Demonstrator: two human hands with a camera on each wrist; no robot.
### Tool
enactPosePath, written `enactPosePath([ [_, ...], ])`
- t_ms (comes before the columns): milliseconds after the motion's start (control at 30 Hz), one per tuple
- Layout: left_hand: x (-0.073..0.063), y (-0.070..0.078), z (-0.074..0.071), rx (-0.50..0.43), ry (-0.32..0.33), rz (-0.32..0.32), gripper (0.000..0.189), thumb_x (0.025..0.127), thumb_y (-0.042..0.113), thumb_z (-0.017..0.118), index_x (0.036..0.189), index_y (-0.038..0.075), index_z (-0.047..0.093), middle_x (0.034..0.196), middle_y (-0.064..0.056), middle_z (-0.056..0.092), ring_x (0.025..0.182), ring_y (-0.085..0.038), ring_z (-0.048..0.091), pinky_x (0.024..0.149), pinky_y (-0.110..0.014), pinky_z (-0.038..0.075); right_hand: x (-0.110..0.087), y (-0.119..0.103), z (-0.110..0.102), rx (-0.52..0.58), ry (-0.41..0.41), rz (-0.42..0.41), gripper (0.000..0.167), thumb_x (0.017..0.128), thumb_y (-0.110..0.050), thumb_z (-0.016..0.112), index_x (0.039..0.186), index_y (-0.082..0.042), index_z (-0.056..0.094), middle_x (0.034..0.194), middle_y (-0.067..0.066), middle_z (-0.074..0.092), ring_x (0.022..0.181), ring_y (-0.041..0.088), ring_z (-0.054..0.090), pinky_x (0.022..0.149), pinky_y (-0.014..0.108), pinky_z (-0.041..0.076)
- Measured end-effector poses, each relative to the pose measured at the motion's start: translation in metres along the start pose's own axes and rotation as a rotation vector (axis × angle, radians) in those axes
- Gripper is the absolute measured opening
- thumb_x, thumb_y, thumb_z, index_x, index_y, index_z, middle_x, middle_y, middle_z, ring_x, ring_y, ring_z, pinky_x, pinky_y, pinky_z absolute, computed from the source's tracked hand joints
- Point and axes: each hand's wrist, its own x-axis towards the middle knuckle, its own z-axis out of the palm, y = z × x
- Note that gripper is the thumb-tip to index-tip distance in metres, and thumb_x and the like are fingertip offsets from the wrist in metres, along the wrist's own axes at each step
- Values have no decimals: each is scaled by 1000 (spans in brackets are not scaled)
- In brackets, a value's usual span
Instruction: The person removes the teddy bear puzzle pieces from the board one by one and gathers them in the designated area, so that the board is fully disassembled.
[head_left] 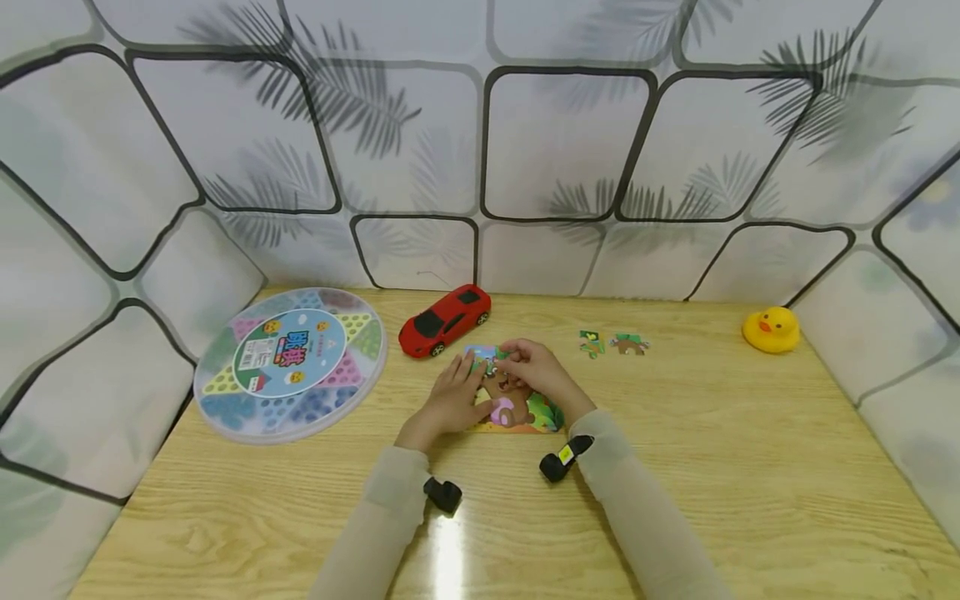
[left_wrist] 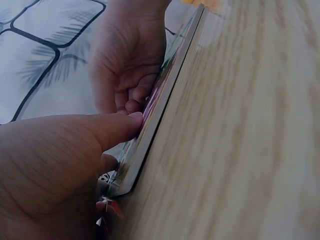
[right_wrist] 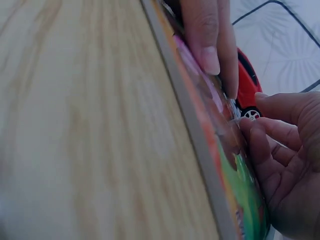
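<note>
A jigsaw puzzle point(head_left: 517, 410) of a brown bear lies in a thin, flat tray on the table. My left hand point(head_left: 452, 396) rests on its left side with the fingers extended, and the left thumb point(left_wrist: 120, 127) presses the picture near the pink patch. At the puzzle's upper part, my right hand point(head_left: 542, 372) has curled fingers and pinches a small puzzle piece between thumb and forefinger; the hand hides most of that piece. The right wrist view shows the right fingers point(right_wrist: 275, 135) close against the puzzle surface. Two loose puzzle pieces point(head_left: 630, 344) lie to the right, apart from the tray.
Behind the puzzle stands a red toy car point(head_left: 446, 320). A round Chinese checkers board point(head_left: 360, 379) in clear packaging lies on the left. The yellow rubber duck point(head_left: 772, 330) sits at the far right. A patterned cloth wall point(head_left: 562, 150) encloses the wooden table's back and sides.
</note>
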Motion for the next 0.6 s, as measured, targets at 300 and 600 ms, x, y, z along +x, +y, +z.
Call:
enactPosePath([
  [300, -6, -5, -3, -63, 11, 57, 67, 99, 35, 47, 151, 5, 19, 158, -17, 1, 144, -34, -4, 115, -47, 1, 1, -1, 4, -126, 23, -8, 37, 90, -17, 66, 123, -2, 58, 86, 8, 64, 61, 14, 65, 53, 28, 52],
  [600, -5, -11, -6, -87, -6, 82, 67, 98, 32, 50, 150, 2, 20, 157, -18, 1, 144, -33, -3, 115, -48, 4, 1, -2, 8, -202, 66, -16, 36, 86, -18, 70, 119, -5, 61, 79, 4, 64, 60, 12, 62, 51, 25, 48],
])
